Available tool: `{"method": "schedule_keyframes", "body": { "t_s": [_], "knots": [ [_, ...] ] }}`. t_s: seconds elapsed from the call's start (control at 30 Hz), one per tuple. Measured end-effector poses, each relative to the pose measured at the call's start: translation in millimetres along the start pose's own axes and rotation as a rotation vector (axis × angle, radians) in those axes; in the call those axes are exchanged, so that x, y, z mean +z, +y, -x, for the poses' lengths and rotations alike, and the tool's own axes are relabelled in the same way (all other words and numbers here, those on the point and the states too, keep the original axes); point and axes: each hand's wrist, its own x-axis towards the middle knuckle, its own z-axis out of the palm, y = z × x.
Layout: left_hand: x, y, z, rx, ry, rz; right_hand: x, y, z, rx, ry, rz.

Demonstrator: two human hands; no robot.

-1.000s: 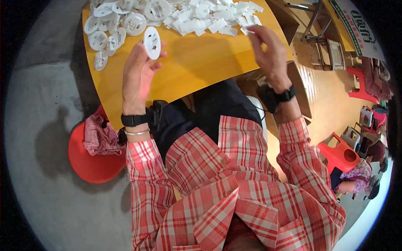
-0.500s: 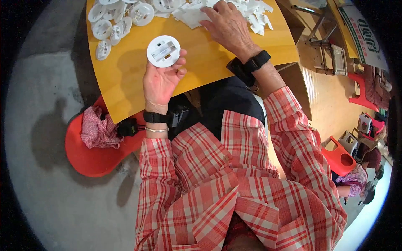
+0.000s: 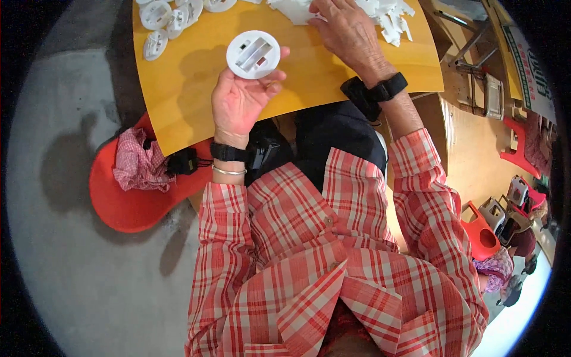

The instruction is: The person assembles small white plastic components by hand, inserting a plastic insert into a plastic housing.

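Note:
My left hand (image 3: 242,106), palm up, holds a round white plastic casing (image 3: 253,55) by its edge above the table. The casing has a long rectangular recess and small slots in its upper face. My right hand (image 3: 352,38) reaches into a heap of thin white pieces (image 3: 290,8) at the far edge of the view. Its fingers are bent and drawn together among the pieces, and whatever lies between the fingertips is hidden. Several more round white casings (image 3: 156,16) lie in a loose group at the far left of the table.
The yellow tabletop (image 3: 178,107) spans the space before me. A red plastic chair (image 3: 128,208) stands on the left, with a pink checked cloth (image 3: 138,163) on it. Stools, including a red one (image 3: 479,229), and other people are on the right.
The view has shifted, so the table sits higher and farther right. My left hand still holds the casing, now tilted a little. My right hand's fingers have drawn in at the heap.

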Motion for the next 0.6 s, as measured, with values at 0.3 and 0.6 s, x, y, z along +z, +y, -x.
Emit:
{"method": "schedule_keyframes", "body": {
  "t_s": [0.3,0.6],
  "knots": [
    [-3.8,-0.8,0.3,0.001,0.013,0.032,-22.0,-17.0,-1.6,0.235,0.002,-0.282],
    [-7.4,-0.1,-0.7,-0.051,0.027,0.022,-18.1,-25.0,1.0,0.376,-0.205,-0.758]
  ]
}}
